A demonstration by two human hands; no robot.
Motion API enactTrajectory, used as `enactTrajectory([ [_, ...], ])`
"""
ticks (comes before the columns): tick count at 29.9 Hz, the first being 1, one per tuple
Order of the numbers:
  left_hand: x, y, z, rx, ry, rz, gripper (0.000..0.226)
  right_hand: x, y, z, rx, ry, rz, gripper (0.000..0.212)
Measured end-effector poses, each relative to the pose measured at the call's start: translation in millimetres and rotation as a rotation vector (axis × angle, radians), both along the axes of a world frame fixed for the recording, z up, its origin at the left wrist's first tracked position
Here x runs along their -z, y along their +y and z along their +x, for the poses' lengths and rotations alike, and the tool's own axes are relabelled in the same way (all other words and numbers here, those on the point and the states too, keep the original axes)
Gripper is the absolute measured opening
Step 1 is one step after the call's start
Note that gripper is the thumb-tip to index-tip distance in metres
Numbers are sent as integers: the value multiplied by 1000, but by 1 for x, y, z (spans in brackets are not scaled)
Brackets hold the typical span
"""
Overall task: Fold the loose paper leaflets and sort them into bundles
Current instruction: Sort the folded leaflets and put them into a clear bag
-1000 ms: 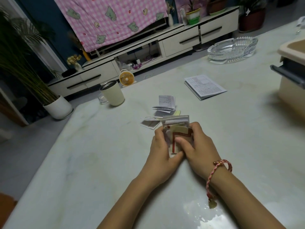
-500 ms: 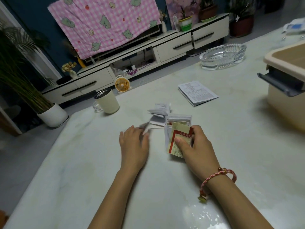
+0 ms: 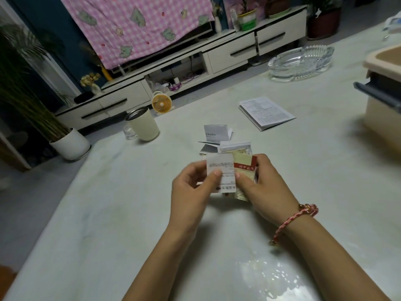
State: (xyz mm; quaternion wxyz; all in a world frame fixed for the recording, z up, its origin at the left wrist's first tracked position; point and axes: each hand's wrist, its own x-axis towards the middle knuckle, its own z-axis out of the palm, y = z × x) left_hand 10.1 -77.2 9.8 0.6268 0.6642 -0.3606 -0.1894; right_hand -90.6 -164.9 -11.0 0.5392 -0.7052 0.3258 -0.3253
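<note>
My left hand (image 3: 195, 183) pinches a small white folded leaflet (image 3: 220, 168) between thumb and fingers, held against the front of a bundle. My right hand (image 3: 264, 187) grips that bundle of folded leaflets (image 3: 246, 170), whose front one is beige with a red band and printed characters. Just beyond the hands, several small loose folded leaflets (image 3: 214, 135) lie on the pale marble table (image 3: 108, 213). A larger folded printed leaflet (image 3: 267, 112) lies farther off to the right.
A cream mug (image 3: 144, 124) stands at the table's far left edge. A glass ashtray (image 3: 300, 61) sits at the back right, and a beige plastic bin with a grey handle (image 3: 384, 92) stands at the right edge. Beyond the table are a TV cabinet and potted plants.
My left hand reached left to the loose pile, picked up a white leaflet and brought it back against the bundle. My right hand kept holding the bundle.
</note>
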Motion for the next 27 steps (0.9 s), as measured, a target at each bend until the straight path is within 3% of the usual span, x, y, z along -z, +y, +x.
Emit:
enactTrajectory([
  [2,8,-1,-2,-8,-28,66,14,0,1,-1,-40,8,-4,25],
  [11,22,-6,-10,110,150,101,39,-4,6,-2,-141,-36,175,23],
  [15,28,-7,-14,159,11,54,30,-5,10,-1,-157,-61,186,27],
  [18,32,-6,-15,124,-154,-6,28,-2,14,2,-122,-35,53,41],
  [20,34,-5,-15,140,-246,39,31,3,14,1,-88,136,-135,53],
  [23,38,-5,-15,225,-263,157,45,7,13,-5,-128,384,-336,65],
  [27,40,-8,-13,218,-280,209,53,7,12,-8,-156,430,-388,69],
])
